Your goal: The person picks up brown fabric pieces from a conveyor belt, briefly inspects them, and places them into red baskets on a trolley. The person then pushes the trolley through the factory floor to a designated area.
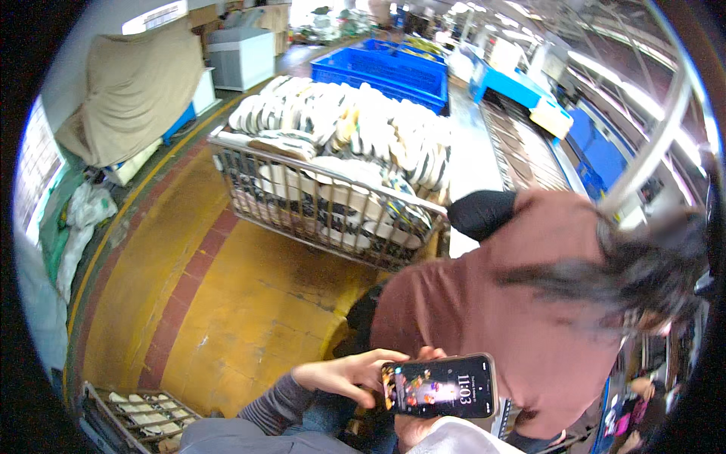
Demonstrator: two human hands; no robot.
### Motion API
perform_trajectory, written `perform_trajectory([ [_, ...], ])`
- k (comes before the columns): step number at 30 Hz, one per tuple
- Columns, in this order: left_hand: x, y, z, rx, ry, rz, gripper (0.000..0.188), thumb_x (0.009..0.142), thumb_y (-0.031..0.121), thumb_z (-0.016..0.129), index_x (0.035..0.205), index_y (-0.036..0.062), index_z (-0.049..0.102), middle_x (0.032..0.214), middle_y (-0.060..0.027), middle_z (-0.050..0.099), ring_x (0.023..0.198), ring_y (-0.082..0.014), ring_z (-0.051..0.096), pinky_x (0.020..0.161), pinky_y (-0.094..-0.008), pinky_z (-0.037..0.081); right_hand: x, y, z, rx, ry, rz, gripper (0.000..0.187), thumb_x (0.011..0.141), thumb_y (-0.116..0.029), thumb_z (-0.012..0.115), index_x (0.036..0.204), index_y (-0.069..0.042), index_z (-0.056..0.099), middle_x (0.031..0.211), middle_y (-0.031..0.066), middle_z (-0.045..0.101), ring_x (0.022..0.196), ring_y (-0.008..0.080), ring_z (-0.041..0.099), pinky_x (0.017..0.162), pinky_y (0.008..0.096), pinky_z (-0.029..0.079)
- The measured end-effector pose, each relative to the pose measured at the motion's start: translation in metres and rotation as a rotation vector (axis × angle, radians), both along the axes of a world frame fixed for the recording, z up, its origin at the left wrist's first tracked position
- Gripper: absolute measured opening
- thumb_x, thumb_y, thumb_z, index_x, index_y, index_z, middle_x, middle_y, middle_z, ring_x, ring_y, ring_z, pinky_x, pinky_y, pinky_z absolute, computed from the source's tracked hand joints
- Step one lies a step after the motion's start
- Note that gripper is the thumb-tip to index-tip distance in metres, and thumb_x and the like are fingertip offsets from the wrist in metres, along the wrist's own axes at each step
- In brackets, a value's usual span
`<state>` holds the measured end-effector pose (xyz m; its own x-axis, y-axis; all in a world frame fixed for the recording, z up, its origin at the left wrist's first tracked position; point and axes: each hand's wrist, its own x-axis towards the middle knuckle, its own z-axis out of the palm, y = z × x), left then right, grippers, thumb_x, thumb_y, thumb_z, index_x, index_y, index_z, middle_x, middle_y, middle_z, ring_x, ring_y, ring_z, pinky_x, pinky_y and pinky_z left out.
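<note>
left hand (344,374) fingers curled, forearm raised; right hand (416,427) cupped, palm up, mostly hidden

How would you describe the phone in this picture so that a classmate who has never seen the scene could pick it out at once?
Start at the big wire cage piled with pale shoe soles, then drop to the bottom edge of the picture. There the left hand and right hand hold a phone sideways. It is the only thing with a lit, colourful screen.

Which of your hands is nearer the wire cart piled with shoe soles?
Left. The left hand grips the phone's left end, on the wire cart's side; the right hand cradles the phone from below, farther back.
</note>
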<state>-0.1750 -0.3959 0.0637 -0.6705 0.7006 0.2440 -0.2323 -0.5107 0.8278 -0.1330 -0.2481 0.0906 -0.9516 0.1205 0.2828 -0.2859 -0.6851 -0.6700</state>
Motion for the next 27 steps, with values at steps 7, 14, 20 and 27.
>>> perform_trajectory([
  [7, 0.028, -0.123, 0.105, -0.096, -0.257, 0.885, 0.046, 0.081, 0.0, 0.059, 0.124, 0.005, 0.041, 0.101, -0.0012, 0.057, 0.083, -0.0056, 0.054, 0.071, -0.0191, 0.043, -0.039, -0.107, 0.09, 0.043, -0.039, 0.19, 0.066, 0.083, -0.026, 0.061, 0.134, -0.004, 0.026, 0.129, 0.0203, 0.04, 0.118, 0.0362, 0.043, 0.097, 0.0515, 0.038],
  [14, 0.06, -0.317, 0.183, -0.081, -0.171, 1.764, 0.051, 0.08, 0.001, 0.062, 0.124, 0.0056, 0.036, 0.09, -0.0056, 0.058, 0.08, -0.0112, 0.06, 0.067, -0.0224, 0.048, -0.061, -0.296, 0.144, -0.038, -0.587, 1.308, 0.087, 0.08, -0.07, 0.03, 0.138, -0.004, 0.023, 0.139, 0.0192, 0.03, 0.124, 0.0364, 0.036, 0.101, 0.0562, 0.029],
  [20, 0.045, -0.445, 0.169, -0.261, -0.157, 1.769, 0.04, 0.081, 0.01, 0.066, 0.115, 0.0051, 0.045, 0.092, -0.0059, 0.06, 0.077, -0.0099, 0.06, 0.066, -0.0215, 0.048, -0.102, -0.45, 0.097, 0.087, -0.966, 1.723, 0.095, 0.076, -0.074, 0.033, 0.135, 0.0, 0.027, 0.133, 0.0247, 0.036, 0.119, 0.0397, 0.041, 0.097, 0.0563, 0.033],
  [27, -0.042, -0.65, 0.103, -0.413, -0.117, 1.446, 0.049, 0.09, 0.027, 0.053, 0.13, 0.0037, 0.037, 0.122, -0.0103, 0.053, 0.112, -0.0165, 0.049, 0.096, -0.0299, 0.036, -0.197, -0.626, 0.049, -0.115, -0.975, 1.841, 0.085, 0.08, -0.07, 0.028, 0.133, -0.003, 0.033, 0.125, 0.0234, 0.046, 0.112, 0.0368, 0.049, 0.097, 0.0504, 0.037],
])
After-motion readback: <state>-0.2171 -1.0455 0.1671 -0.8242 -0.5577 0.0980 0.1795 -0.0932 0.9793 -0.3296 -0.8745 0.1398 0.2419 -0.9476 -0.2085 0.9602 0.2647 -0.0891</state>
